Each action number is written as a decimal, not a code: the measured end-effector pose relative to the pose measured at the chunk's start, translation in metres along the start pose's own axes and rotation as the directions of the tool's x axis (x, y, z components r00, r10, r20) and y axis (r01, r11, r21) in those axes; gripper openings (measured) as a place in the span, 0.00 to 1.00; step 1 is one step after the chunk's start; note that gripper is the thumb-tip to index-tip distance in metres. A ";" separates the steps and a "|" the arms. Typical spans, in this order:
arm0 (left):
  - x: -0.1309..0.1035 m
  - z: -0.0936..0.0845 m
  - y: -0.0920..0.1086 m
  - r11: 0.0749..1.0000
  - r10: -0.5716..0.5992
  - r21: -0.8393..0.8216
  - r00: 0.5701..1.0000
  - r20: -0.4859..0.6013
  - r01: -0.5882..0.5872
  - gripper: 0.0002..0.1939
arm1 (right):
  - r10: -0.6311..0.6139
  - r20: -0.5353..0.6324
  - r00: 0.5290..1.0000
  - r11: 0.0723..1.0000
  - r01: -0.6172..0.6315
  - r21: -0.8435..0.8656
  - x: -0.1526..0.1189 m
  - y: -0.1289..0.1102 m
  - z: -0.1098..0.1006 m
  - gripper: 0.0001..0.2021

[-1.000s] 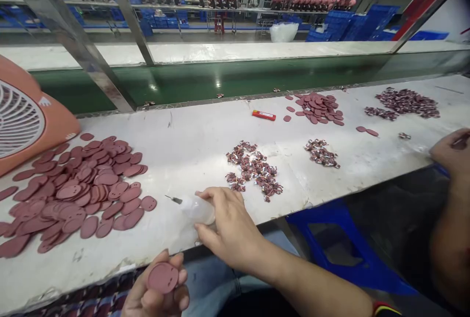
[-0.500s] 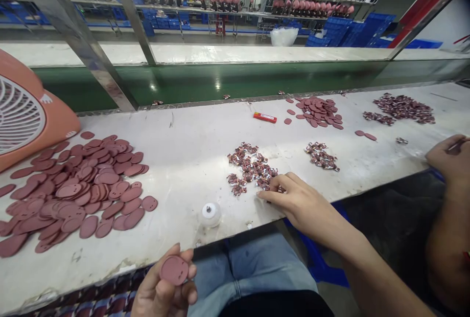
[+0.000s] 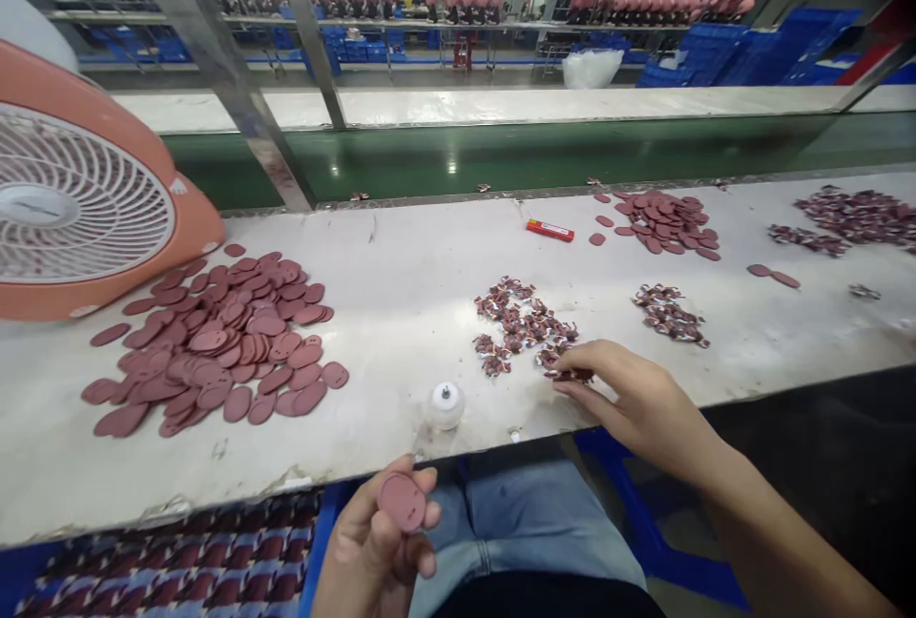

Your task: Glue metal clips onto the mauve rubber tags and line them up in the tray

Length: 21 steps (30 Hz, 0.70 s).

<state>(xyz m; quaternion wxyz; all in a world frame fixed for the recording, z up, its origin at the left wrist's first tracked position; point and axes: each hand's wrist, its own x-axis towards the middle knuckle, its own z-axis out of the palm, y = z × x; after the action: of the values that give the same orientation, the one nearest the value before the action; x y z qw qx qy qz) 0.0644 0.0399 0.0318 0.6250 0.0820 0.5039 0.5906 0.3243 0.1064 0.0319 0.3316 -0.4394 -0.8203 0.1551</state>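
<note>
My left hand (image 3: 379, 542) is closed around a flat reddish-brown oval piece (image 3: 402, 502) with small slots, held just off the front edge of the table. At the near side of a heap of small brown-and-white parts (image 3: 526, 324), my right hand (image 3: 636, 399) has its thumb and forefinger closed about a small brown part (image 3: 572, 375). Its exact shape is partly hidden by the fingers. Between the two hands stands a small white bottle (image 3: 447, 405) with a dark, narrow tip. A large pile of similar oval pieces (image 3: 229, 341) lies to the left.
An orange fan (image 3: 143, 208) stands at the left. Farther back lie a red-and-yellow stick-like packet (image 3: 550, 230) and another oval pile (image 3: 665, 219). More small-part heaps (image 3: 673, 315) are at the right. A green belt (image 3: 501, 155) runs behind; a blue crate (image 3: 325, 542) sits below.
The view has turned left, so the table has slid right and a co-worker's hand has left the picture. My right fingers have closed on a small brown part; my left still holds the oval piece.
</note>
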 end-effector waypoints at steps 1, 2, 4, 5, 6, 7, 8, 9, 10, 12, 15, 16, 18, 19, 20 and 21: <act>-0.002 0.002 0.000 1.000 -0.028 0.003 1.000 0.002 0.028 0.22 | 0.021 -0.037 0.999 0.997 -0.018 0.075 -0.002 -0.008 0.003 0.05; -0.005 0.004 0.001 0.998 -0.058 0.007 0.998 0.006 0.058 0.22 | 0.043 -0.053 0.998 0.990 -0.035 0.140 -0.004 -0.016 0.007 0.06; -0.009 0.008 0.001 0.992 -0.123 0.019 0.992 0.023 0.122 0.22 | 0.098 -0.013 0.995 0.944 -0.089 0.319 -0.006 -0.035 0.015 0.07; -0.011 0.008 0.000 0.987 -0.158 0.026 0.987 0.039 0.157 0.22 | 0.122 0.043 0.992 0.890 -0.129 0.437 -0.006 -0.044 0.019 0.08; -0.012 0.008 0.000 0.981 -0.192 0.033 0.979 0.062 0.190 0.22 | 0.139 0.111 0.984 0.814 -0.178 0.553 -0.006 -0.052 0.022 0.09; -0.012 0.007 -0.001 0.974 -0.226 0.041 0.970 0.089 0.223 0.22 | 0.148 0.181 0.972 0.728 -0.231 0.646 -0.005 -0.059 0.025 0.09; -0.012 0.005 -0.003 0.967 -0.256 0.046 0.959 0.123 0.252 0.21 | 0.151 0.239 0.959 0.650 -0.278 0.707 -0.004 -0.065 0.027 0.09; -0.011 0.002 -0.005 0.960 -0.281 0.053 0.944 0.171 0.276 0.21 | 0.154 0.278 0.948 0.607 -0.313 0.730 -0.002 -0.070 0.029 0.09; -0.010 -0.002 -0.007 0.955 -0.296 0.061 0.928 0.225 0.290 0.21 | 0.152 0.294 0.944 0.614 -0.323 0.720 -0.001 -0.074 0.030 0.08; -0.006 -0.009 -0.012 0.952 -0.306 0.075 0.897 0.318 0.298 0.20 | 0.124 0.275 0.953 0.680 -0.283 0.677 0.003 -0.079 0.031 0.08; -0.002 -0.015 -0.016 0.953 -0.300 0.072 0.874 0.382 0.295 0.17 | 0.028 0.227 0.974 0.748 -0.171 0.642 0.008 -0.082 0.031 0.10; -0.001 -0.016 -0.017 0.953 -0.297 0.066 0.873 0.386 0.296 0.17 | 0.005 0.220 0.976 0.753 -0.148 0.641 0.009 -0.083 0.031 0.11; -0.001 -0.015 -0.017 0.953 -0.294 0.055 0.867 0.402 0.297 0.16 | -0.020 0.227 0.974 0.761 -0.133 0.635 0.010 -0.083 0.030 0.12; -0.002 -0.015 -0.016 0.954 -0.290 0.050 0.864 0.411 0.297 0.15 | -0.026 0.237 0.971 0.767 -0.132 0.628 0.011 -0.083 0.030 0.13; -0.002 -0.014 -0.016 0.954 -0.286 0.046 0.860 0.422 0.295 0.15 | -0.029 0.249 0.968 0.774 -0.136 0.618 0.010 -0.083 0.031 0.13; -0.002 -0.014 -0.016 0.955 -0.282 0.044 0.856 0.433 0.293 0.15 | -0.030 0.261 0.965 0.781 -0.141 0.609 0.010 -0.083 0.031 0.13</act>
<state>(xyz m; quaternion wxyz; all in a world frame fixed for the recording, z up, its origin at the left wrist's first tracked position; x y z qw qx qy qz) 0.0648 0.0267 0.0154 0.8034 0.1279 0.3514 0.4634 0.2483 0.0692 0.0586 0.3442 -0.3056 -0.7453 0.4823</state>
